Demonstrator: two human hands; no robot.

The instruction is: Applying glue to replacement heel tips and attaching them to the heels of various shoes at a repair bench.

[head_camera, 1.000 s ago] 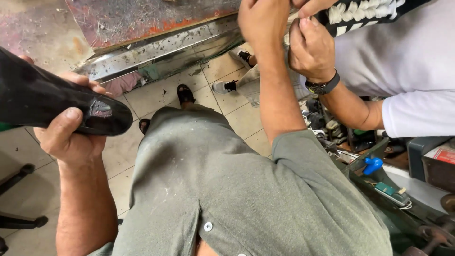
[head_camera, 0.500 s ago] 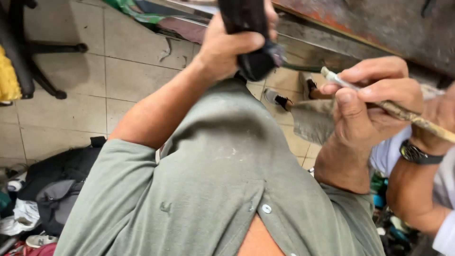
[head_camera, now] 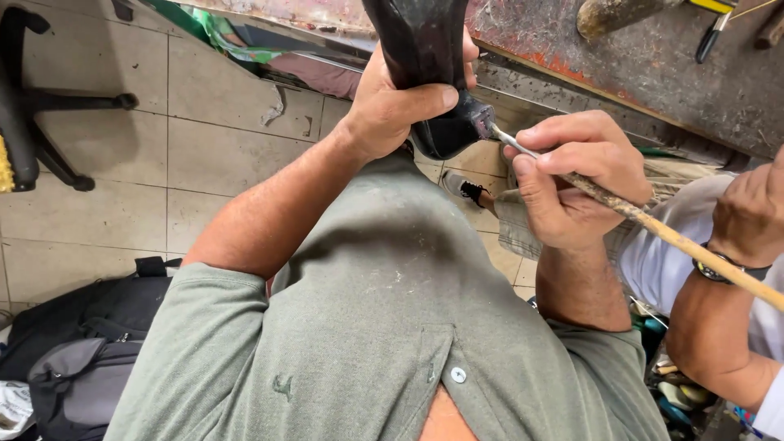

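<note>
1. The worn tabletop (head_camera: 653,73) edge runs just above both hands; open tiled floor (head_camera: 122,180) lies to the left.
2. The left hand (head_camera: 392,106) has its grip clamped on a black shoe (head_camera: 420,57), dark and scuffed, raised before the tabletop edge.
3. The right hand (head_camera: 572,180) pinches a thin brush (head_camera: 653,229), its tip touching the shoe's heel.

The left hand (head_camera: 392,106) grips a black leather shoe (head_camera: 425,65) held up before the worn, rust-stained workbench edge (head_camera: 621,73). The right hand (head_camera: 572,180) pinches a long wooden-handled brush (head_camera: 653,229), its tip touching the shoe's heel. A co-worker's forearm with a dark wristband (head_camera: 723,269) sits at right.
</note>
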